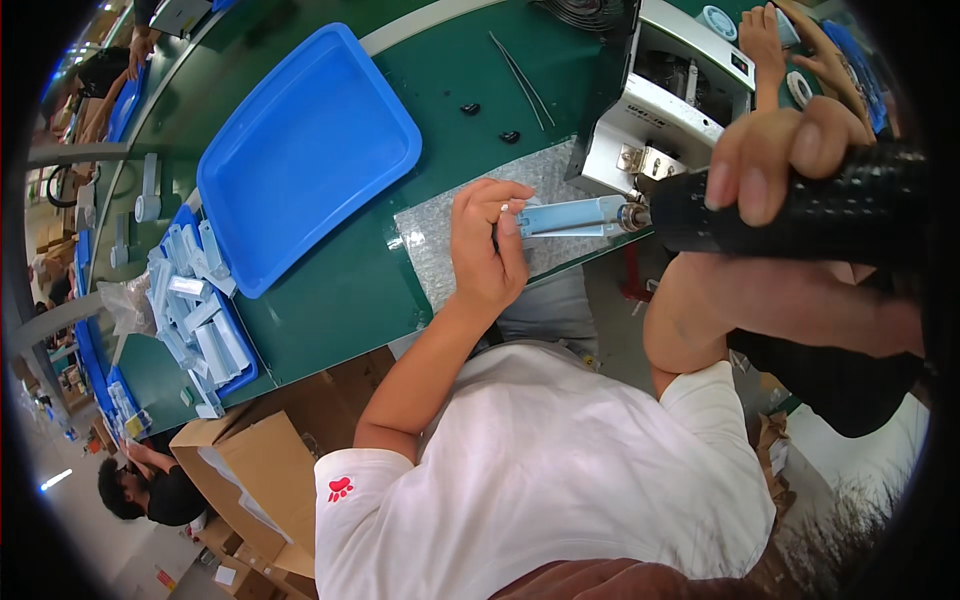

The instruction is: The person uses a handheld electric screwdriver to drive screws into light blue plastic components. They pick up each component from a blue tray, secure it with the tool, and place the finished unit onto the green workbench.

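Note:
My left hand [485, 245] is closed round one end of a long light-blue plastic housing [570, 216], holding it level over the bubble-wrap mat. My right hand [765, 165] grips a thick black electric screwdriver [690, 215], which lies nearly level and looms large near the camera. Its metal nose [632, 216] meets the housing's right end in the picture; whether the bit touches it, I cannot tell. Close beyond this stands a white-and-black screw feeder machine [655, 120].
A large blue tray [310, 160] stands on the green table [330, 310]. Left of it, a smaller blue tray [245, 352] holds several light-blue plastic parts [200, 300]. Tweezers [522, 80] and two small black pieces lie beyond the bubble-wrap mat [430, 240]. A co-worker's hands [765, 50] are at upper right.

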{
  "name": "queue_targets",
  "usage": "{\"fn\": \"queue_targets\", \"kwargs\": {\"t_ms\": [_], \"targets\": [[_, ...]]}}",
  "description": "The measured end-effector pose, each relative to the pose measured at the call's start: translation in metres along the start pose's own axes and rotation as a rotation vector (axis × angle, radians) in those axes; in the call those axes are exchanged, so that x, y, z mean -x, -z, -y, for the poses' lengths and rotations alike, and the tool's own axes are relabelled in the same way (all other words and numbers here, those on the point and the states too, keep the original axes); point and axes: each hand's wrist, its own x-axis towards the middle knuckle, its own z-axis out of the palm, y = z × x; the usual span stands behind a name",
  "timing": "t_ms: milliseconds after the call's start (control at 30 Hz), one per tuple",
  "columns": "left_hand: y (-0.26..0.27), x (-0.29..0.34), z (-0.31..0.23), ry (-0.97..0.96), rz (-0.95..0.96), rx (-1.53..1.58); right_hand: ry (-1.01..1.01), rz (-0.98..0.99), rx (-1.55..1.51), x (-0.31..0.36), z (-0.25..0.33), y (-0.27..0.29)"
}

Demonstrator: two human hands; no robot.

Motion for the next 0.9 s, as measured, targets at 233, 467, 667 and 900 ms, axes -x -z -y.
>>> {"fn": "queue_targets", "kwargs": {"t_ms": [233, 467, 667, 900], "targets": [[0.000, 0.003, 0.002, 0.023, 0.002, 0.012, -0.053, -0.025, 0.005, 0.004, -0.011, 0.004], [-0.001, 0.000, 0.005, -0.018, 0.001, -0.009, 0.019, -0.065, 0.011, 0.004, -0.024, 0.003], [0.001, 0.004, 0.003, 0.009, 0.010, -0.062, 0.086, -0.051, -0.040, 0.006, -0.034, -0.004], [-0.001, 0.005, -0.002, 0.061, 0.007, -0.042, 0.175, -0.062, -0.114, 0.014, -0.038, -0.012]]}}
